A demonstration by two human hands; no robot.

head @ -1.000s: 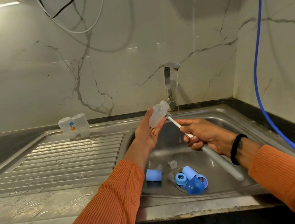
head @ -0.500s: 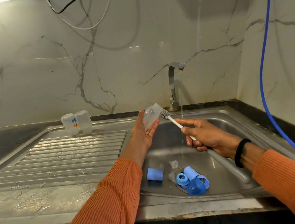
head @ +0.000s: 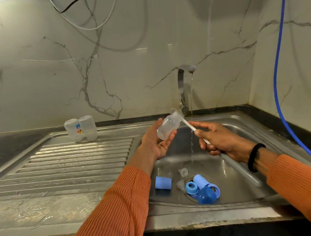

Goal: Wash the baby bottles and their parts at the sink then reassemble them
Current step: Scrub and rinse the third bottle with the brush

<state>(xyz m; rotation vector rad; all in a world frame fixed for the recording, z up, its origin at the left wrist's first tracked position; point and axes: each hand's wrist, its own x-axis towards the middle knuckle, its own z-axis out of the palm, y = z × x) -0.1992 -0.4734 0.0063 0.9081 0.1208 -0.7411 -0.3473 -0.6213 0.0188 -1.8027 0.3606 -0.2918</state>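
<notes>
Your left hand (head: 155,143) holds the bottle (head: 167,127) over the left side of the sink (head: 231,198), palm up, thumb on its near side and fingers curled under its base. The bottle lies tilted, neck pointing up and right toward the tap (head: 182,88). It sits high in the grip, resting on the fingers rather than deep in the palm.

Your right hand (head: 221,141) grips the brush (head: 194,128) by its white stem, thumb and forefinger pinching it, the other fingers wrapped round the grey handle that runs back under your wrist. The bristle head lies against the bottle's neck, on the outside, just beside the mouth.

Water runs from the tap in a thin stream, falling between your two hands without touching the bottle.

In the basin near the drain lie blue caps (head: 163,183), a blue ring (head: 191,187) and clear teats (head: 183,172). Two more bottles (head: 80,129) stand upside down on the drainboard (head: 64,168), touching each other.
</notes>
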